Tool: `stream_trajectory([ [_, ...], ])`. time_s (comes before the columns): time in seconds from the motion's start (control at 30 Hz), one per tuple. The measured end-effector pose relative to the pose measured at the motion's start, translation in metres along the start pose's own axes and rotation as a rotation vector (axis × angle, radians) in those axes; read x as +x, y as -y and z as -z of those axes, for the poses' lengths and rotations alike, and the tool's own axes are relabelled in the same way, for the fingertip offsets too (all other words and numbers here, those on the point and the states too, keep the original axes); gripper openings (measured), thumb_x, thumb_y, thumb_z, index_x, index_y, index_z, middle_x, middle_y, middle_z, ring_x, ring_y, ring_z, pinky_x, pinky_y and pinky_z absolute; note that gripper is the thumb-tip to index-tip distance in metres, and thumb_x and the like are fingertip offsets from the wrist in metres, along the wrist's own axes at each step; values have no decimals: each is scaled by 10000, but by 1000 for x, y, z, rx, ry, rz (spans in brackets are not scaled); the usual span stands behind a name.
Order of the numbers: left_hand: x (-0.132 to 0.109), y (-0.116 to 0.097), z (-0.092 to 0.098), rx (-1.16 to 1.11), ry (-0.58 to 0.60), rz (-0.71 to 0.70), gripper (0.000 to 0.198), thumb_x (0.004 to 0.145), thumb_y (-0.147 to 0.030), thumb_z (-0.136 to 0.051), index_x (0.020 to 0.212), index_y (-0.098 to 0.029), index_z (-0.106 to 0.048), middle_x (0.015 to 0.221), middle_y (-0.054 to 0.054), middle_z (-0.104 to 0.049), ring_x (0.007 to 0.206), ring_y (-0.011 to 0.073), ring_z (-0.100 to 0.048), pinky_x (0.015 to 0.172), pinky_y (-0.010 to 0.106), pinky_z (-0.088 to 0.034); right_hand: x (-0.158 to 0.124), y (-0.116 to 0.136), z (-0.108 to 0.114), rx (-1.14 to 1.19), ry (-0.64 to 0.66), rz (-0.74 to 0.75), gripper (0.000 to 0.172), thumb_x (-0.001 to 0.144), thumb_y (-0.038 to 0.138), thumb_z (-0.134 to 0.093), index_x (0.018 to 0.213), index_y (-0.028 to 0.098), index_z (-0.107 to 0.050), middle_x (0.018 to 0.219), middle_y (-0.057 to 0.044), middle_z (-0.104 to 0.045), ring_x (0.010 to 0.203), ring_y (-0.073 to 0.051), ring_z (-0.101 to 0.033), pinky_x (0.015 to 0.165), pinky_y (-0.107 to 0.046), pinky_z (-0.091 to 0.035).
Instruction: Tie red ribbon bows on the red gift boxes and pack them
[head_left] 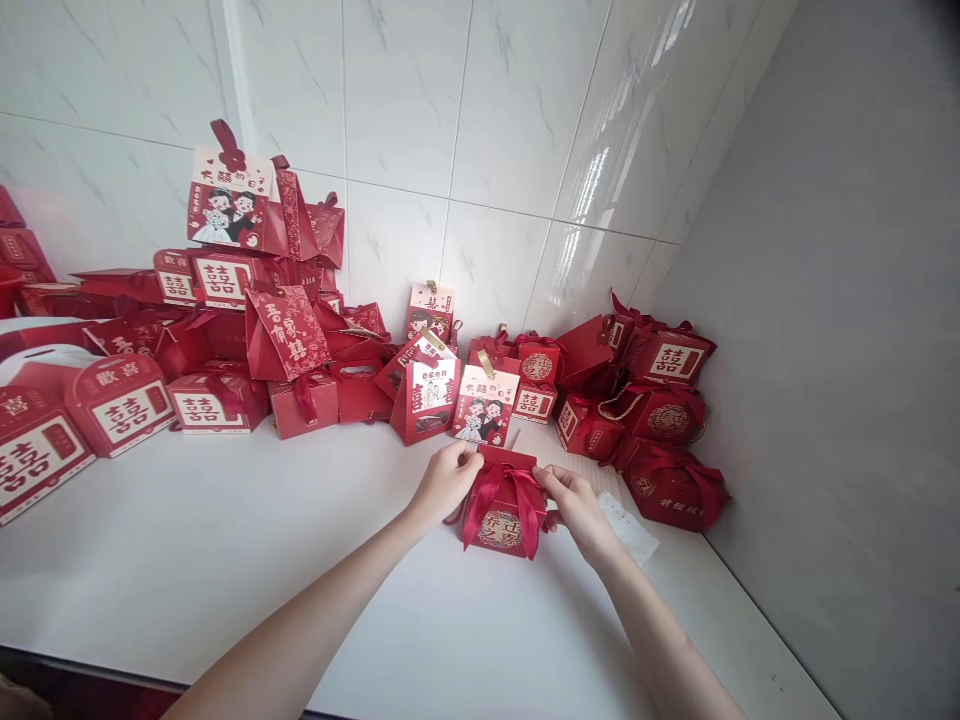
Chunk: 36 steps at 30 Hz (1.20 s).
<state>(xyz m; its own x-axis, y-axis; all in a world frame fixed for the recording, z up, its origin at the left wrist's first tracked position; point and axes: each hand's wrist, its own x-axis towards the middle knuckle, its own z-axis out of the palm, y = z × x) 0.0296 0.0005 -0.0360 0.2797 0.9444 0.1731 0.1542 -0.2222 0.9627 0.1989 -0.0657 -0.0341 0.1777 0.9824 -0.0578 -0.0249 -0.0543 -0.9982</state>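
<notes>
A red gift box (500, 531) with a gold round emblem stands on the white table in front of me, a dark red ribbon bow (504, 487) tied across its upper part. My left hand (445, 480) pinches the box's top left corner, the thumb on the edge. At the upper right side, my right hand (574, 503) grips the box with thumb and fingers, close to the bow's right loop. Parts of both sides of the box are hidden behind my fingers.
Behind the box stands a gift box with a cartoon couple (484, 405). Red boxes are heaped along the tiled wall (397, 90), with more stacked at right (675, 415). A white paper slip (630, 528) lies right of my hand on the white table (300, 540).
</notes>
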Motion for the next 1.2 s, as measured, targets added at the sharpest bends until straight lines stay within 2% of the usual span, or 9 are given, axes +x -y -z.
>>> stream_trajectory([
  [0.17,7,2,7,-114,61,104,208,735,-338,-413,597,-185,-385,570,-37,-445,503,104,-432,515,224,-345,1,3,4,-143,-39,-32,398,701,550,-560,589,178,-474,560,21,-454,458,-97,-444,359,-204,-306],
  [0.3,10,2,11,-148,100,152,342,773,-491,-420,622,-185,-403,530,-41,-432,434,93,-394,450,218,-302,3,4,8,-229,-189,61,428,691,608,-543,672,180,-532,654,-3,-489,554,-129,-494,379,-216,-361],
  [0.43,6,0,8,-130,103,76,373,747,-528,-523,634,-183,-436,502,-61,-405,454,90,-394,476,214,-305,-1,5,8,-349,-239,255,478,733,641,-502,919,204,-555,922,-57,-589,856,-210,-588,640,-296,-507],
  [0.6,2,-8,7,-173,157,-15,226,720,-381,-559,788,-166,-574,746,6,-607,682,148,-557,629,245,-408,-3,0,4,-414,-92,333,449,762,585,-534,1034,228,-513,1104,-79,-545,969,-232,-583,795,-375,-516],
  [0.73,3,-8,9,-178,226,-51,257,711,-312,-513,890,-166,-627,878,32,-625,783,173,-570,729,280,-422,-2,-5,4,-494,-32,453,383,783,521,-553,1033,232,-536,1117,-69,-506,1036,-232,-551,903,-402,-478],
  [0.87,5,0,11,16,129,-160,194,708,-265,-521,843,-173,-625,940,43,-586,832,183,-556,781,307,-418,-1,-10,4,-535,82,454,643,711,507,-653,1236,237,-397,1251,-95,-427,1166,-258,-464,1010,-440,-386],
  [0.97,4,-1,11,27,143,-182,127,707,-268,-537,763,-164,-582,874,43,-582,839,191,-558,762,305,-428,-1,-13,4,-583,157,437,853,644,449,-729,1327,237,-265,1332,-118,-326,1239,-271,-390,1047,-444,-343],
  [1.1,2,-10,12,-95,200,-176,132,689,-268,-558,754,-155,-581,815,32,-604,800,171,-573,729,279,-442,0,-14,3,-604,169,490,823,653,368,-726,1326,252,-267,1325,-110,-314,1249,-268,-374,1051,-446,-334],
  [1.2,1,-15,16,-186,230,-104,147,688,-283,-577,759,-154,-570,739,5,-603,572,99,-543,527,219,-409,-2,-12,1,-607,167,526,792,652,352,-731,1308,258,-298,1312,-104,-334,1248,-272,-372,1051,-457,-327],
])
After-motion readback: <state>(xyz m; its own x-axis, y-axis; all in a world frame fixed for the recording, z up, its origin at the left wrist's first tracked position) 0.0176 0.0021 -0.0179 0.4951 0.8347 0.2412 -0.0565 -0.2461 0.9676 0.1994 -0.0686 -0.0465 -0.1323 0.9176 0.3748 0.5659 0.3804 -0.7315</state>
